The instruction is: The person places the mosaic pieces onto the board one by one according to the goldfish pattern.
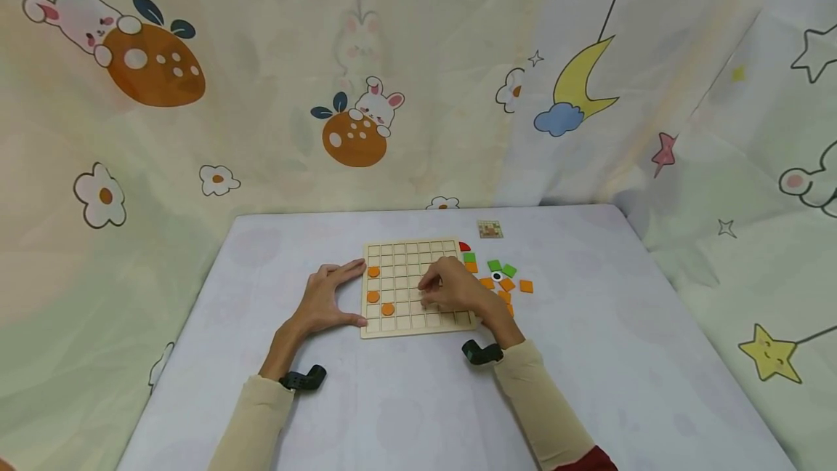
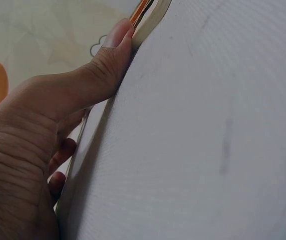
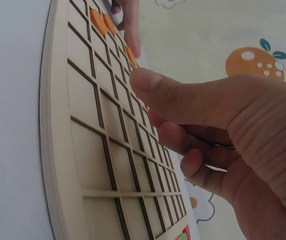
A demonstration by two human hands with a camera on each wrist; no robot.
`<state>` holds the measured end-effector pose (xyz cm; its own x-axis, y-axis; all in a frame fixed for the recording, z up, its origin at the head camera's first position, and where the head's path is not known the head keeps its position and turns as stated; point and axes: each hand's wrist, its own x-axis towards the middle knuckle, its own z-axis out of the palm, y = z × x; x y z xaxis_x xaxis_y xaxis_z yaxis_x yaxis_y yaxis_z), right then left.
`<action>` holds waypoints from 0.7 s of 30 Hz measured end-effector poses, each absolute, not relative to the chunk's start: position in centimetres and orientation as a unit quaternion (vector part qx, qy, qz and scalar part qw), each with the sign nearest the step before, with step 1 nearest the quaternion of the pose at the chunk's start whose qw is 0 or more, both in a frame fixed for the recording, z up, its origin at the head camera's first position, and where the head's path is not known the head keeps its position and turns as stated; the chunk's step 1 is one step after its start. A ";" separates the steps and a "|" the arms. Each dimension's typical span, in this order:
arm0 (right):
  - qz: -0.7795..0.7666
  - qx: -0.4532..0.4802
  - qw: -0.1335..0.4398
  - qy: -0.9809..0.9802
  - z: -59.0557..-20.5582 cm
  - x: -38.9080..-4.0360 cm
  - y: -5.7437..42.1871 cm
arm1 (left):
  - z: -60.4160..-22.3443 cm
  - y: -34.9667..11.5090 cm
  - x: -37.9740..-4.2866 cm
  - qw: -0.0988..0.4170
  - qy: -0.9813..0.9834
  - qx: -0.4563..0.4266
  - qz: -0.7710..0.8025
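Note:
A light wooden grid board (image 1: 405,282) lies on the table, and three orange discs (image 1: 373,296) sit in cells on its left side. At the board's left edge, my left hand (image 1: 322,300) is spread, with fingers and thumb fairly straight against it. In the left wrist view, the thumb (image 2: 97,70) touches the board's edge. Over the right part of the board hovers my right hand (image 1: 454,286), its fingers loosely bent. The right wrist view shows the right thumb (image 3: 178,97) and bent fingers above the grid, with no piece visible between them.
Right of the board lie loose pieces: several orange squares (image 1: 526,286), green pieces (image 1: 494,265), a red piece (image 1: 465,246) and a white round piece with a dark centre (image 1: 497,277). A small patterned card (image 1: 490,230) lies behind them. The white-covered table (image 1: 588,384) meets a printed cloth backdrop.

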<state>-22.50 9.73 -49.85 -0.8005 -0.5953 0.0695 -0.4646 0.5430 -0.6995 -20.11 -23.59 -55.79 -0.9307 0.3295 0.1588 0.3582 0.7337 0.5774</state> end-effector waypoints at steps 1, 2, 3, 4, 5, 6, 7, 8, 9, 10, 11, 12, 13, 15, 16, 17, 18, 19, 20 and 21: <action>-0.370 -0.301 0.088 0.875 -49.9 -22.5 9.9 | -55.8 -23.6 -20.1 0.023 -0.931 -0.185 -0.315; -0.372 -0.298 0.090 0.875 -49.9 -22.5 10.1 | -55.8 -23.6 -20.1 0.023 -0.931 -0.185 -0.315; -0.373 -0.295 0.092 0.875 -49.9 -22.5 10.3 | -55.8 -23.6 -20.1 0.023 -0.930 -0.185 -0.316; -0.373 -0.291 0.094 0.876 -49.9 -22.5 10.5 | -55.8 -23.6 -20.1 0.022 -0.931 -0.184 -0.316; -0.375 -0.288 0.096 0.876 -49.9 -22.4 10.7 | -55.8 -23.6 -20.1 0.022 -0.931 -0.184 -0.316; -0.375 -0.283 0.098 0.877 -49.9 -22.4 10.9 | -55.8 -23.6 -20.1 0.021 -0.931 -0.183 -0.315; -0.376 -0.280 0.100 0.877 -49.8 -22.4 11.1 | -55.7 -23.6 -20.1 0.021 -0.932 -0.182 -0.314; -0.379 -0.276 0.102 0.877 -49.8 -22.4 11.3 | -55.8 -23.6 -20.1 0.021 -0.932 -0.182 -0.312; -0.382 -0.273 0.106 0.877 -49.7 -22.4 11.5 | -55.8 -23.6 -20.1 0.021 -0.932 -0.182 -0.312; -0.384 -0.270 0.107 0.877 -49.7 -22.5 11.7 | -55.8 -23.6 -20.1 0.022 -0.933 -0.182 -0.311; -0.387 -0.267 0.110 0.876 -49.7 -22.5 11.9 | -55.8 -23.6 -20.1 0.022 -0.933 -0.182 -0.310; -0.390 -0.266 0.110 0.875 -49.7 -22.5 12.1 | -55.9 -23.6 -20.1 0.022 -0.933 -0.183 -0.308; -0.392 -0.266 0.109 0.874 -49.8 -22.5 12.3 | -55.9 -23.6 -20.1 0.023 -0.933 -0.184 -0.307; -0.391 -0.270 0.102 0.874 -50.0 -22.6 12.7 | -55.9 -23.5 -20.2 0.023 -0.934 -0.184 -0.306; -0.389 -0.275 0.097 0.874 -50.1 -22.6 12.8 | -55.9 -23.5 -20.2 0.023 -0.934 -0.184 -0.307; -0.387 -0.280 0.090 0.874 -50.1 -22.7 13.0 | -55.8 -23.5 -20.1 0.024 -0.934 -0.184 -0.306; -0.386 -0.286 0.084 0.873 -50.2 -22.7 13.2 | -55.8 -23.5 -20.1 0.024 -0.934 -0.184 -0.307; -0.384 -0.290 0.078 0.873 -50.2 -22.7 13.3 | -55.8 -23.5 -20.1 0.024 -0.933 -0.184 -0.308; -0.382 -0.294 0.074 0.873 -50.2 -22.7 13.5 | -55.7 -23.5 -20.1 0.024 -0.932 -0.184 -0.310; -0.380 -0.295 0.072 0.873 -50.1 -22.7 13.6 | -55.7 -23.5 -20.1 0.025 -0.931 -0.184 -0.313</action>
